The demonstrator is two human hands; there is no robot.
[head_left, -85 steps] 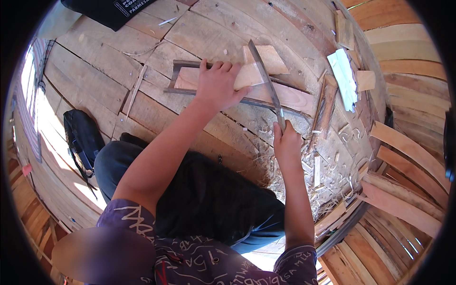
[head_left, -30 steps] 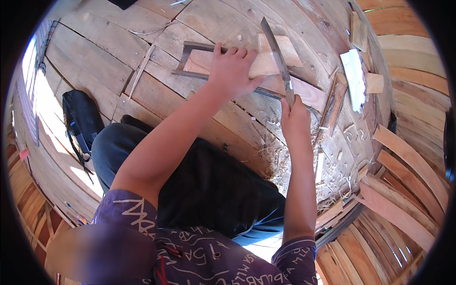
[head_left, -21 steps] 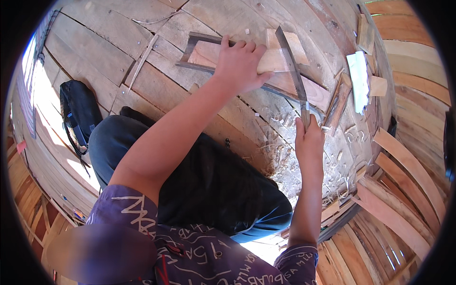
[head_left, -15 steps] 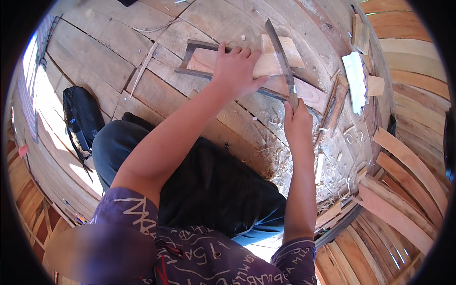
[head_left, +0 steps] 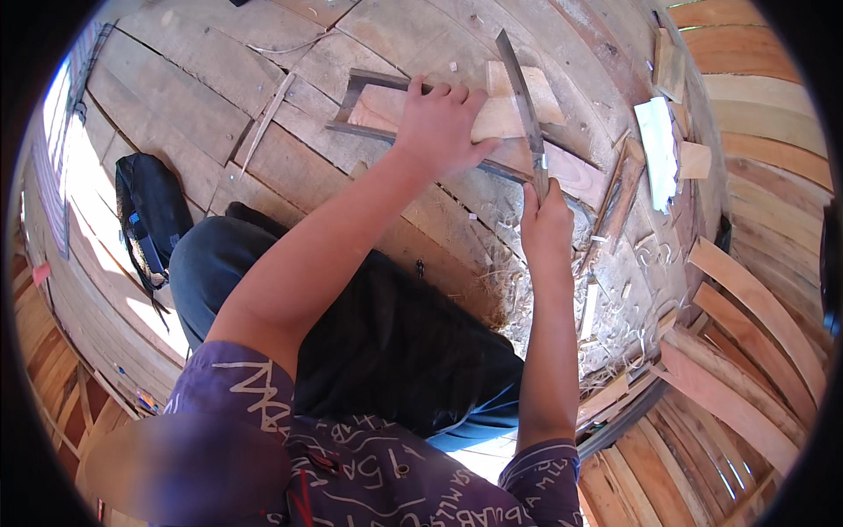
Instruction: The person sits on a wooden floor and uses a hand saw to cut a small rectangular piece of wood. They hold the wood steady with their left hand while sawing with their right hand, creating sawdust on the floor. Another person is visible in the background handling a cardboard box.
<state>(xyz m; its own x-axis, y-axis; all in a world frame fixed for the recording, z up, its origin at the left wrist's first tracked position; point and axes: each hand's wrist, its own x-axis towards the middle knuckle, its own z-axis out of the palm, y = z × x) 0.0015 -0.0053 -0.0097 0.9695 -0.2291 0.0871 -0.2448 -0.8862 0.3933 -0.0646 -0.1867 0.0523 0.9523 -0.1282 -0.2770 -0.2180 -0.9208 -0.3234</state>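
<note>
My right hand [head_left: 547, 215] is closed round the wooden handle of a long-bladed knife [head_left: 523, 92]. Its blade points away from me and crosses over a pale piece of wood [head_left: 499, 120]. My left hand [head_left: 442, 123] lies on that wood, gripping it with the fingers bent toward its far side and the thumb on the near side. Under the wood is a long trough-like wooden form with dark raised sides [head_left: 360, 130], resting on the floor. Whether the blade touches the wood cannot be made out. Part of the wood is hidden under my left hand.
Curled shavings [head_left: 527, 294] litter the plank floor [head_left: 189, 105] near my right forearm. A round stick [head_left: 622, 189] and a white sheet [head_left: 655, 154] lie to the right. Curved boards [head_left: 738, 391] stand farther right. A black bag [head_left: 154, 215] sits left of my knee.
The knife and my right hand have shifted slightly away from me, the blade tip a little to the right. My left hand stays on the wood.
</note>
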